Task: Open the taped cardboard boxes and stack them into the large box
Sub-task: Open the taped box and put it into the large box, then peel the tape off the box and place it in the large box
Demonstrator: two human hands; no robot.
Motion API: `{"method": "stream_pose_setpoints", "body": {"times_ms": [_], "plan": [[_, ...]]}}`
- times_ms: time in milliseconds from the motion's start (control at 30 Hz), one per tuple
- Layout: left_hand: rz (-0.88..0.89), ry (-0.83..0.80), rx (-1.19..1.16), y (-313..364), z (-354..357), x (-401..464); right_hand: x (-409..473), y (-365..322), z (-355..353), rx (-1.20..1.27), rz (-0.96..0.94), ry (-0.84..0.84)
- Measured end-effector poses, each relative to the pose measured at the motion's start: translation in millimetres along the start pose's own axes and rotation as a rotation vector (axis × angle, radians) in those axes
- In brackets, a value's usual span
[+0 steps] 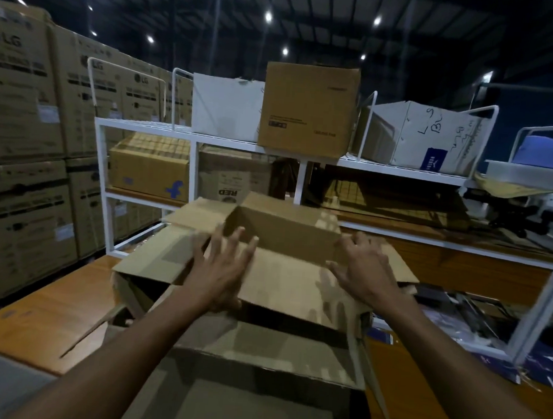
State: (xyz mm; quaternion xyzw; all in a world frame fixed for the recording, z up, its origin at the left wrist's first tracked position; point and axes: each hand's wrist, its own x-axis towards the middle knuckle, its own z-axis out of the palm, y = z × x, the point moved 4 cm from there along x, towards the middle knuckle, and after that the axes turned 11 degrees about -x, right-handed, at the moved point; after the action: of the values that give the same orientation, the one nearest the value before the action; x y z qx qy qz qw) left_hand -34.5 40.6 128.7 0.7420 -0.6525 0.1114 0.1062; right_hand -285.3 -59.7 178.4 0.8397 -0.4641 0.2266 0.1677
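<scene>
Under the spread fingers (233, 245) the opened box (280, 275) is plain tan cardboard, its inner walls a darker brown. Beyond the fingers, the shelf rack (193, 157) is white; on it stand a brown box with black print (308, 110) and a white box with dark handwriting and a blue label (437, 138). Beside the fingers, the desk (49, 308) is orange-brown wood grain.

both hands (222, 264) flat on opened box (283, 229) flaps – blurred
</scene>
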Motion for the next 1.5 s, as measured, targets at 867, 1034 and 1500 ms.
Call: {"method": "stream_pose_setpoints", "body": {"times_ms": [867, 1034, 1500], "plan": [[0.525, 0.049, -0.346, 338, 88, 24, -161, 185, 61, 0.012, 0.205, -0.050], [0.715, 0.025, -0.370, 468, 93, 34, -228, 304, 45, -0.063, 0.386, -0.033], [1.018, -0.069, -0.373, 786, 136, 38, -409, 581, -11, -0.278, 0.813, -0.093]]}}
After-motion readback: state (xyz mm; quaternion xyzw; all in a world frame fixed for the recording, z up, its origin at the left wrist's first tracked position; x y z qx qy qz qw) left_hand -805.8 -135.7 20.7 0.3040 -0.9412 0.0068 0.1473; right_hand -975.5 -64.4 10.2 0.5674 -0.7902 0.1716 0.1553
